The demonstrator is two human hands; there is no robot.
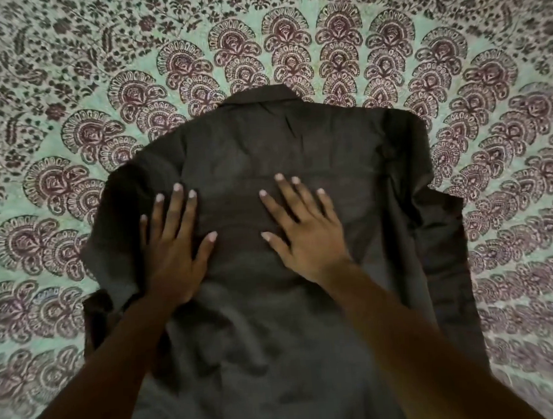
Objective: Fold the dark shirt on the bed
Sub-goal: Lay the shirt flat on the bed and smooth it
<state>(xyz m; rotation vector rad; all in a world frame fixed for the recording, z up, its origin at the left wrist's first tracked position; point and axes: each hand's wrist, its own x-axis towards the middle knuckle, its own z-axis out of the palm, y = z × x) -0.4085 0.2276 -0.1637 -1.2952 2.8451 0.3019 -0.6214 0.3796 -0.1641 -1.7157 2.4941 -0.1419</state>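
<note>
The dark shirt [281,144] lies spread on the bed with its back up and its collar pointing away from me. My left hand [174,248] presses flat on the shirt's left half, fingers straight and spread. My right hand [302,237] lies flat on the middle of the shirt, fingers spread too. A sleeve runs down the right side of the shirt, and the left sleeve is bunched under my left forearm. The shirt's lower part is wrinkled and runs out of the frame at the bottom.
The bed is covered by a green sheet [66,76] printed with dark red paisley and flower patterns, which surrounds the shirt on the left, far and right sides.
</note>
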